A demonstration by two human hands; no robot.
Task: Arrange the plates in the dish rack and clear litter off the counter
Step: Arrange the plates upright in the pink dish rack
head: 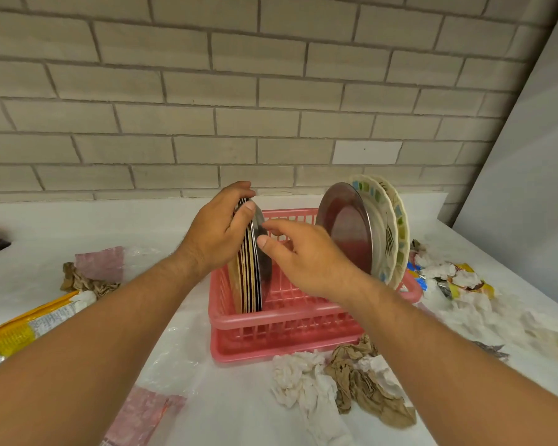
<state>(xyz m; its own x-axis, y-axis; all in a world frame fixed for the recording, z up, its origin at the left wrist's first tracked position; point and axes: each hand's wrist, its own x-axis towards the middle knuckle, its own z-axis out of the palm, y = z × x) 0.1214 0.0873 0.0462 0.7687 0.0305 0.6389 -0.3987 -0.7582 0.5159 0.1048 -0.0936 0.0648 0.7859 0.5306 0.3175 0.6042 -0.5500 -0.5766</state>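
A pink plastic dish rack (281,320) stands on the white counter. At its left end a stack of several plates (250,278) stands on edge. My left hand (218,233) grips the top of that stack, thumb on the front metal plate. My right hand (303,255) hovers just right of the stack, fingers loosely curled near the metal plate's face, holding nothing that I can see. At the rack's right end a steel plate (348,230) leans against two patterned white plates (387,226).
Crumpled white and brown paper (342,384) lies in front of the rack. Wrappers and tissue (455,281) litter the right side. On the left lie a yellow packet (33,323), brown paper (81,281) and pink plastic (102,262). Another pink plastic sheet (139,413) lies near me. A brick wall stands behind.
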